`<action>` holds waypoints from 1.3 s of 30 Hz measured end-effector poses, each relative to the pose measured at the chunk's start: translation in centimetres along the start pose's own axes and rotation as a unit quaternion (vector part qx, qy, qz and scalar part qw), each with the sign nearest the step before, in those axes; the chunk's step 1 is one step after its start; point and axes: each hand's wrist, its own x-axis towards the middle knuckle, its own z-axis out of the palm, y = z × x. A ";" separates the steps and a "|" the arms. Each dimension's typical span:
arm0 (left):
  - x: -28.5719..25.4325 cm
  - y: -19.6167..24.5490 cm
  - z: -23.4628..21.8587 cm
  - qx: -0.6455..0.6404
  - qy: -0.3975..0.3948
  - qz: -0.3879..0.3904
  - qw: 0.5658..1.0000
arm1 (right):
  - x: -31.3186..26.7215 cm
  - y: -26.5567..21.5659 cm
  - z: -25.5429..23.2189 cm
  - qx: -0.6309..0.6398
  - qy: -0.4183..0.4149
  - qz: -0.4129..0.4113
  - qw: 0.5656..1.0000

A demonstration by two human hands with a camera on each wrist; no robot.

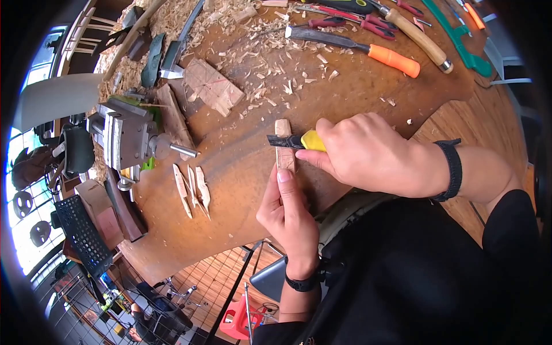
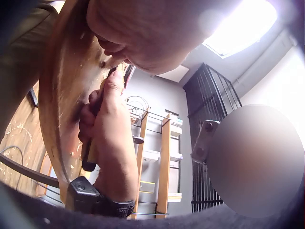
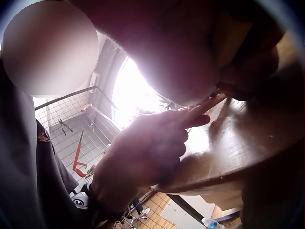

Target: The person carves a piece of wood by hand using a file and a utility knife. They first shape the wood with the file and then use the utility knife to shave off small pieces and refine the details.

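Observation:
My left hand point(image 1: 293, 224) grips the lower end of a small wooden strip point(image 1: 284, 158), its thumb lying along the near face. In the right wrist view the same strip point(image 3: 202, 109) sticks out from my left hand point(image 3: 143, 148). A yellow utility knife point(image 1: 312, 141) is held in my right hand point(image 1: 374, 155), its dark blade crossing the strip below the upper tip. The right thumb lies close beside the strip. From the left wrist, my right hand point(image 2: 114, 133) appears wrapped around the knife, whose dark end point(image 2: 88, 161) shows below the fingers.
Left of the hands lie several thin carved wood pieces point(image 1: 190, 190) and a metal vise point(image 1: 123, 138). A marked wooden block point(image 1: 213, 86) sits among shavings on the brown work surface point(image 1: 236, 190). An orange-handled chisel point(image 1: 394, 60) and a wooden-handled tool point(image 1: 420, 40) lie at the back.

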 end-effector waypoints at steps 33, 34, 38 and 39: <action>-0.3 -0.7 0.6 -0.001 0.052 0.045 0.998 | -1.2 -0.3 -0.3 0.022 -0.024 0.036 0.999; -0.3 -0.6 0.8 0.008 0.046 0.059 0.997 | -1.2 -0.2 -0.3 0.018 -0.013 0.028 0.999; -0.1 0.0 0.4 0.034 0.026 0.038 0.998 | -0.5 -0.3 0.0 0.009 -0.023 0.035 0.999; -0.1 0.0 0.3 0.032 0.020 0.036 0.999 | 0.0 -0.4 0.2 0.011 -0.021 0.036 0.999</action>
